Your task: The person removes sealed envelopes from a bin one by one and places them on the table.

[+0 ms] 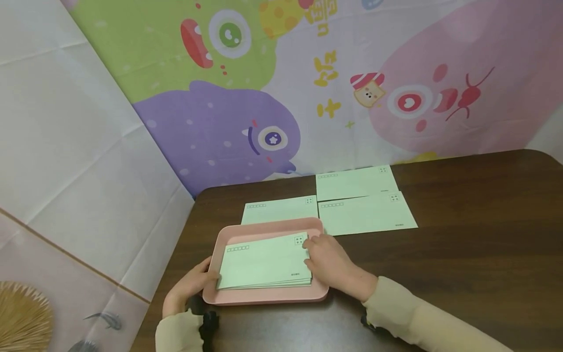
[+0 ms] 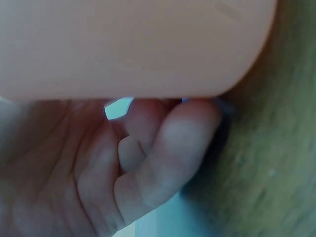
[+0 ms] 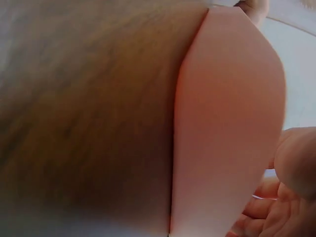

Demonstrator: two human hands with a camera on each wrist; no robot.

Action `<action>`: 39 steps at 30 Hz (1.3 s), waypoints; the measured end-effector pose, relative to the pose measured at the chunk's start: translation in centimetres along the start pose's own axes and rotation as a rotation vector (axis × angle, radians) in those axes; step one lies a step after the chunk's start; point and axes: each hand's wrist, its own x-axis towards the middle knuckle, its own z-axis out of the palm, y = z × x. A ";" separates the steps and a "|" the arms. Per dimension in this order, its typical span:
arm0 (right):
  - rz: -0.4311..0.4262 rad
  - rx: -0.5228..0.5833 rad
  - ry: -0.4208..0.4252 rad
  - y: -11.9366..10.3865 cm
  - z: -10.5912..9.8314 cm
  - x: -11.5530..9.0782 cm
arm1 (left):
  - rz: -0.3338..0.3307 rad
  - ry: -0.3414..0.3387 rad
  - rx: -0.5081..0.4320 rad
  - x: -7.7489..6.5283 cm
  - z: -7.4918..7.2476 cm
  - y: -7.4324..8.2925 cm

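A pink tray (image 1: 264, 296) stands on the table, holding a small stack of pale envelopes (image 1: 264, 264) with printed postcode boxes. My left hand (image 1: 193, 282) grips the tray's left side, its thumb over the rim beside the stack. In the left wrist view, curled fingers (image 2: 168, 153) lie against the tray wall (image 2: 138, 49). Reaching over the right rim, my right hand (image 1: 332, 261) pinches the right edge of the top envelope between thumb and fingers. The right wrist view shows this hand (image 3: 286, 197) partly behind the tray's side (image 3: 227, 118), so the fingertips are mostly hidden.
Behind the tray, three envelopes lie on the dark wooden table (image 1: 462, 254): one at the left (image 1: 281, 210) partly covered by the tray, one at the right (image 1: 367, 213), and one at the back (image 1: 356, 183). A cartoon-printed cloth (image 1: 334, 137) hangs along the table's far edge.
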 end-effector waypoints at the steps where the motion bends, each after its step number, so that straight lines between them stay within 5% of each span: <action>1: 0.008 0.002 -0.014 -0.1 0.1 0.0 | 0.003 -0.003 -0.005 0.0 0.0 0.0; 17: 0.078 -0.055 -0.172 -0.1 0.8 0.6 | -0.006 0.002 -0.013 0.0 0.2 0.2; 31: 0.103 -0.160 -0.263 -0.4 1.0 1.6 | 0.000 -0.006 -0.004 0.2 0.0 -0.1; 39: 0.112 -0.126 -0.266 -0.6 0.8 1.7 | -0.006 -0.004 0.004 0.1 -0.1 0.0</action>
